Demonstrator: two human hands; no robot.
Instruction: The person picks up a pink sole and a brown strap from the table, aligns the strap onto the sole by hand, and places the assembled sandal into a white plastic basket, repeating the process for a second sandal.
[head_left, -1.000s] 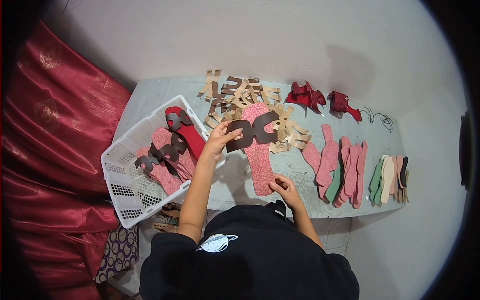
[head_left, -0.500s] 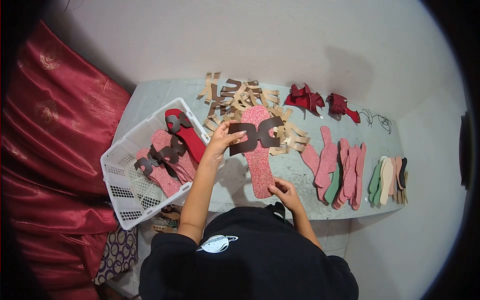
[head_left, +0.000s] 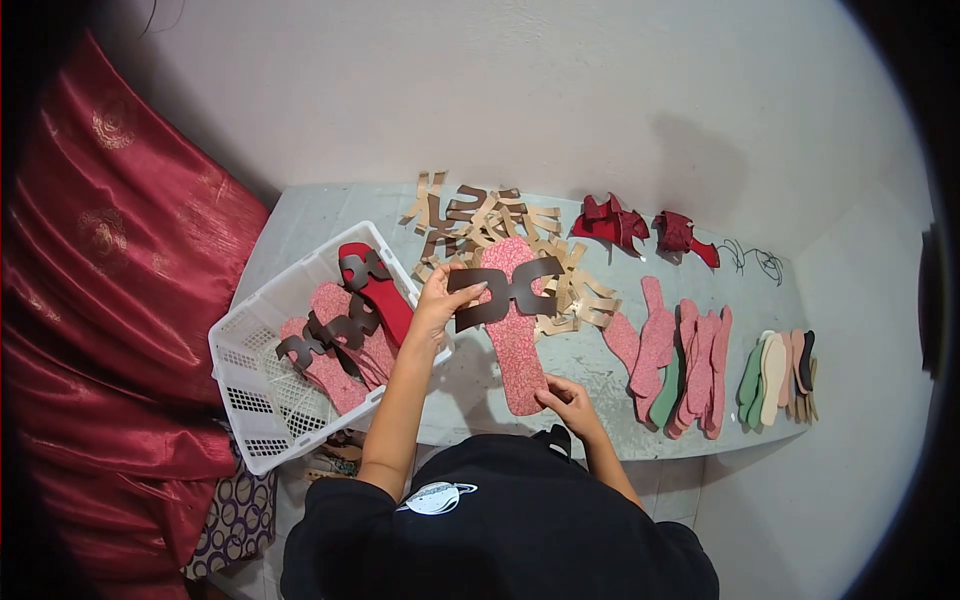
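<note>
Held up over the table's front part is a pink patterned insole [head_left: 521, 372]. Across its wider end lies a dark brown cut-out sandal strap [head_left: 515, 292]. My left hand [head_left: 437, 305] is closed on the strap's left side, thumb on top; the fingers behind are partly hidden. With my right hand [head_left: 568, 402] I pinch the narrow heel end of the insole. Behind the insole, a pile of tan and brown straps [head_left: 493, 213] spreads over the table.
A white plastic basket [head_left: 262, 462] at the left contains pink and red soles with brown straps. Pink insoles [head_left: 655, 345], green and cream soles [head_left: 772, 370] and red strapped pieces [head_left: 608, 226] lie on the grey table [head_left: 600, 385]. A red curtain [head_left: 110, 350] hangs at far left.
The view has tilted slightly, so most things appear a little lower. Both hands keep their hold on the strap and insole, with the strap lying a little differently.
</note>
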